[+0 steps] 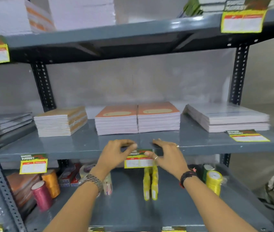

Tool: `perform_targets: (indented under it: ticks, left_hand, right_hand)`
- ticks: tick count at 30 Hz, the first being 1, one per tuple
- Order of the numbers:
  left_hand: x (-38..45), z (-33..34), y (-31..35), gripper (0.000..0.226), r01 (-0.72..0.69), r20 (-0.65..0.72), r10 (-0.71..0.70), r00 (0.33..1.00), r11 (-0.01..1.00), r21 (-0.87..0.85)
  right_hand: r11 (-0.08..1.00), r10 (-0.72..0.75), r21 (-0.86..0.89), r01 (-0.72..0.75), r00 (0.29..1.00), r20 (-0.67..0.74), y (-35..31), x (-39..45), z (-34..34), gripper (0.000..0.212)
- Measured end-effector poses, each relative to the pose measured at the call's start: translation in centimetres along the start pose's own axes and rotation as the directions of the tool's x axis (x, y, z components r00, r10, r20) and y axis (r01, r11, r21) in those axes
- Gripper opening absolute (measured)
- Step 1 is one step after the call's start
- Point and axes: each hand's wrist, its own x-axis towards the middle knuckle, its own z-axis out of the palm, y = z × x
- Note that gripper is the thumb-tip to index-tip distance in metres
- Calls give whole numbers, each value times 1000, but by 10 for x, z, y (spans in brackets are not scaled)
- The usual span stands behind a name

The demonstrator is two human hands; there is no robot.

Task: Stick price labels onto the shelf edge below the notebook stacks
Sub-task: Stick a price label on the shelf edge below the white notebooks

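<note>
A yellow-bordered price label (138,160) hangs at the front edge of the grey middle shelf (76,154), below two orange-covered notebook stacks (137,120). My left hand (116,154) pinches the label's top left corner against the edge. On the other side, my right hand (165,155) presses the top right corner with fingers and thumb. Another label (33,164) hangs on the same edge further left, below a brown notebook stack (60,122). A third label (248,136) lies flat on the shelf top, in front of a wrapped white stack (228,119).
The lower shelf holds ribbon spools (47,190), small boxes (69,178), yellow packets (150,185) and a yellow spool (214,180). The upper shelf (116,36) carries white paper stacks and labels (243,20) at both ends. Perforated uprights (240,72) frame the bay.
</note>
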Motion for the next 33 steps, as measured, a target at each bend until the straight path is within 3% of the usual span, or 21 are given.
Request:
perform_targets:
  ticks: [2, 4, 8, 11, 14, 16, 19, 26, 30, 33]
  left_hand:
    - [-6, 12, 26, 52, 9, -92, 1, 996, 994, 107]
    - [-9, 41, 65, 50, -27, -144, 56, 988, 981, 194]
    - [8, 121, 157, 38, -147, -52, 162, 985, 967, 209]
    - [27, 167, 206, 37, -55, 60, 50, 997, 994, 91]
    - [52, 198, 240, 29, 79, 78, -67, 995, 983, -163]
    - [67, 215, 252, 28, 165, 56, -159, 986, 977, -138]
    - [81, 235, 258, 36, 268, 33, -270, 962, 962, 50]
    - [107, 256, 257, 53, 408, 42, -413, 910, 908, 91]
    - [109, 263, 259, 47, 415, -72, -415, 907, 910, -21]
    - [104, 262, 257, 42, 345, -102, -358, 928, 930, -127]
  right_hand:
    - [999, -22, 44, 23, 999, -24, 25, -7, -26, 56]
    - [998, -1, 56, 8, 992, -128, 62, -15, -62, 47]
    - [969, 246, 75, -235, 929, -277, 149, -27, -144, 37]
    - [919, 393, 113, -377, 896, -208, 194, -26, -187, 39]
    - [872, 479, 150, -466, 876, -60, 229, -12, -215, 37]
    - [831, 530, 195, -521, 848, 3, 245, -4, -224, 33]
    - [787, 572, 259, -560, 820, 38, 262, 3, -226, 26]
    - [766, 598, 270, -583, 801, 33, 271, 20, -220, 17]
    - [741, 587, 380, -554, 809, 37, 278, 23, -221, 25]
    - [706, 541, 498, -504, 837, 80, 277, 19, -226, 28]
